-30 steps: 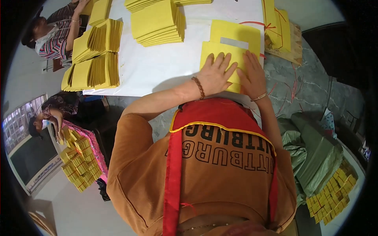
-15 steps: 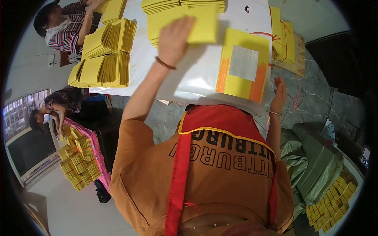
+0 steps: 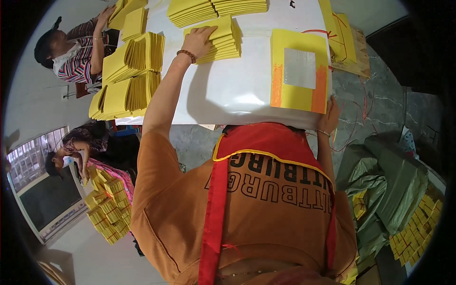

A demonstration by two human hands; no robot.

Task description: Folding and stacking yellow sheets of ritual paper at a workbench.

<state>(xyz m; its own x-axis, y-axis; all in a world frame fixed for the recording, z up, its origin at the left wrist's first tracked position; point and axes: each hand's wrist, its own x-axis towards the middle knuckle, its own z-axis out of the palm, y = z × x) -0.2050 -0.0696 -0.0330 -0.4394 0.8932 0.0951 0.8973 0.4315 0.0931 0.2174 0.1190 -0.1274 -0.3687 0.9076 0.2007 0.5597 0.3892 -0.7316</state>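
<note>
My left hand (image 3: 199, 42) lies on a stepped pile of yellow folded paper sheets (image 3: 222, 47) at the middle of the table, its fingers stretched over the top sheet. Near the table's right front corner lies a large yellow sheet (image 3: 299, 39) with orange bands on two sides and a pale grey rectangle (image 3: 300, 69) in its middle. Beside that sheet's lower right corner, my right hand (image 3: 333, 115) is at the table edge with fingers pointing up and nothing visible in it. Part of its palm side is hidden.
More yellow piles stand at the table's far side (image 3: 192, 12) and left edge (image 3: 116, 97). A person (image 3: 78, 52) works at the left; another sits by a pink-covered table (image 3: 124, 183) with yellow bundles. Tied yellow sheets (image 3: 346, 40) lie right, above green plastic covering (image 3: 387, 185).
My left hand has moved left, and the yellow sheet it carried over the pile now appears to lie on it. My right hand has come down closer to the table's corner.
</note>
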